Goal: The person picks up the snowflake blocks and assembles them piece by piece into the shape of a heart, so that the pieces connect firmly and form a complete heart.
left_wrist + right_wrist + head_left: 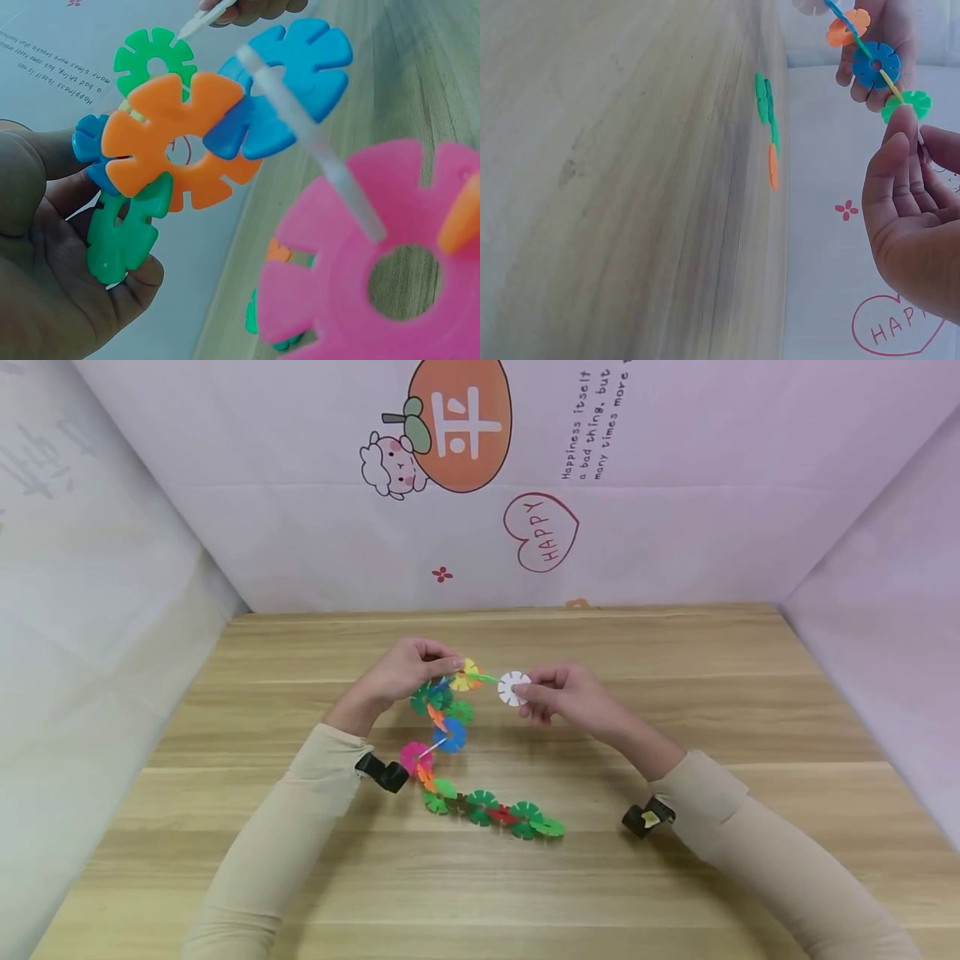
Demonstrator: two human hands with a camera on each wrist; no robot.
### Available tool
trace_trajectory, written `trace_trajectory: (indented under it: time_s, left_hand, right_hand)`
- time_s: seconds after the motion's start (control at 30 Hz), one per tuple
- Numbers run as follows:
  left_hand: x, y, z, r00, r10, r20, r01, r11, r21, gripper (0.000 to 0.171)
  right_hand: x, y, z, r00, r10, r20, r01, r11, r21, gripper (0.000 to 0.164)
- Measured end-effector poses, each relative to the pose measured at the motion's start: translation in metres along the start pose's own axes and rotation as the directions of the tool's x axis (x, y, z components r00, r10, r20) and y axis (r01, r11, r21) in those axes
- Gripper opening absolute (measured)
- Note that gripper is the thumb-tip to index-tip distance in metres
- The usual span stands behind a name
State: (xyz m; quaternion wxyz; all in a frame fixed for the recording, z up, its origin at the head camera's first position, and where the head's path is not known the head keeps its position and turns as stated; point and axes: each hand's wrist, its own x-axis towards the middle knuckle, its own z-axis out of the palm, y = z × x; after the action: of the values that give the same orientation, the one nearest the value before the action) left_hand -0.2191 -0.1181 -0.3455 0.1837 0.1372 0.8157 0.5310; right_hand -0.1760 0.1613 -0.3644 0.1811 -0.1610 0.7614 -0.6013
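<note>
A chain of slotted plastic flower discs hangs from my left hand [405,672], which pinches it near a yellow disc [467,677] and a blue disc [90,142]. Past the yellow one, a light green disc [135,67] forms the raised end. My right hand [568,697] pinches a white disc [510,687] between thumb and fingers. The white disc's edge meets the light green disc's rim; whether their slots interlock I cannot tell. Lower down the chain are an orange disc [142,142], a blue disc [450,737] and a pink disc [415,757].
The chain's lower part, with a dark green disc [482,807] and a red disc [502,815], trails rightward over the wooden table [637,893]. A printed white backdrop [300,543] stands behind the table, with white side walls.
</note>
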Motion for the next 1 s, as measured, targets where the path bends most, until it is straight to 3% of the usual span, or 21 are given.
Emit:
trace_trajectory:
  time_s: [0.53, 1.0]
  left_hand:
    - [0.0, 0.007, 0.006, 0.999, 0.038, -0.013, -0.037, 0.999, 0.028, 0.021]
    - [-0.004, 0.015, 0.003, 1.0, 0.024, -0.014, -0.024, 0.999, 0.042, 0.016]
  right_hand:
    - [0.002, -0.013, 0.004, 0.999, 0.047, 0.023, -0.046, 0.999, -0.023, 0.023]
    - [0.004, -0.011, 0.014, 0.999, 0.032, 0.024, -0.033, 0.999, 0.04, 0.02]
